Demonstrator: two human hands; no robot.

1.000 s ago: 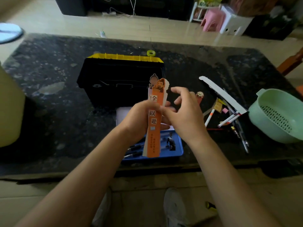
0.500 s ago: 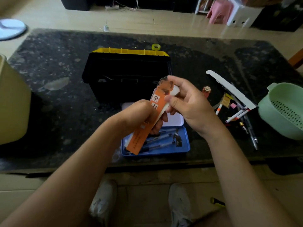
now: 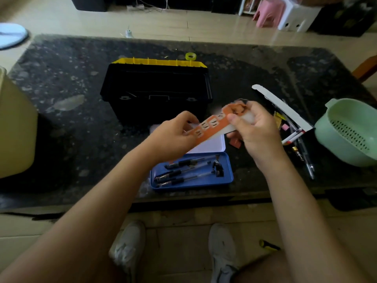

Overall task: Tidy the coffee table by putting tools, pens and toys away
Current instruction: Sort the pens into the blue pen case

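Both hands hold a long orange card strip (image 3: 212, 125) with printed characters and a cartoon figure at its end. My left hand (image 3: 173, 137) pinches its lower end, and my right hand (image 3: 255, 127) grips its upper end with the figure. The strip lies nearly level above an open blue pen case (image 3: 191, 172) that holds several black pens and a clip; its white lid (image 3: 212, 142) lies flat behind. An open black toolbox (image 3: 157, 90) with a yellow lid edge stands just beyond.
Loose pens and markers (image 3: 293, 137), a white cardboard strip (image 3: 281, 107) and small bits lie to the right on the dark stone table (image 3: 61, 111). A green colander (image 3: 348, 131) sits at the right edge, a yellow bin (image 3: 14, 127) at the left, and a tape roll (image 3: 190, 56) behind the toolbox.
The orange strip has tipped from upright to almost level. My right hand has moved right and taken its top end, while my left hand keeps the lower end.
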